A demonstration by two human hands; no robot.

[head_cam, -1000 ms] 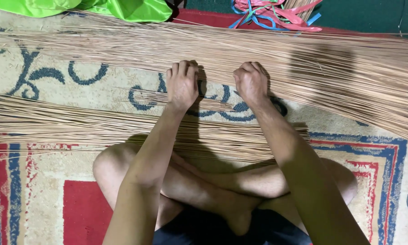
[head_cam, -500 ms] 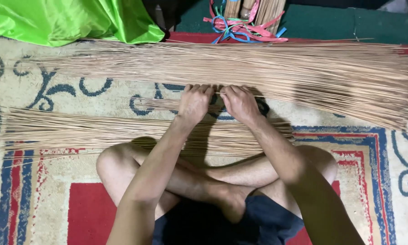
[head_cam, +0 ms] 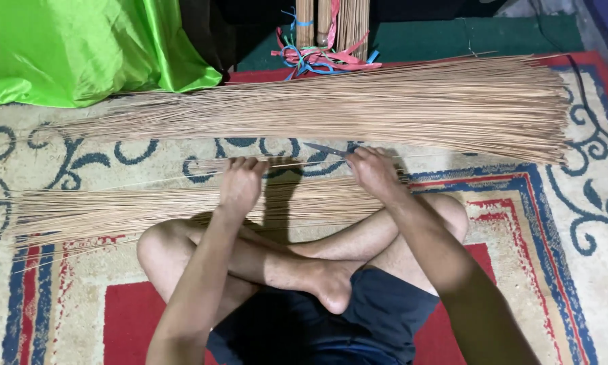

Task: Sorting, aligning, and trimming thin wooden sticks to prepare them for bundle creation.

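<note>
Legs: we sit cross-legged (head_cam: 304, 263) on the rug (head_cam: 534, 223), knees nearly touching the near bundle.
Near bundle: a flat sheaf of thin tan sticks (head_cam: 114, 209) lies across the rug just beyond our shins, running out to our left.
Left hand: our left hand (head_cam: 242, 184) is curled, fingers pinching a few loose sticks (head_cam: 284, 164) between the two bundles.
Right hand: our right hand (head_cam: 373, 170) is clenched on the same sticks, with what looks like a small blade (head_cam: 328, 150) poking out toward the left hand.
Far pile: a thicker pile (head_cam: 385, 108) lies beyond the hands, fanning to our right.
Back: green cloth (head_cam: 74, 47), ribbons (head_cam: 324, 59) and upright bundles.
Risk: we judge the blade could nick the left fingers, since the hands work close together; brittle sticks may snap if bent.
</note>
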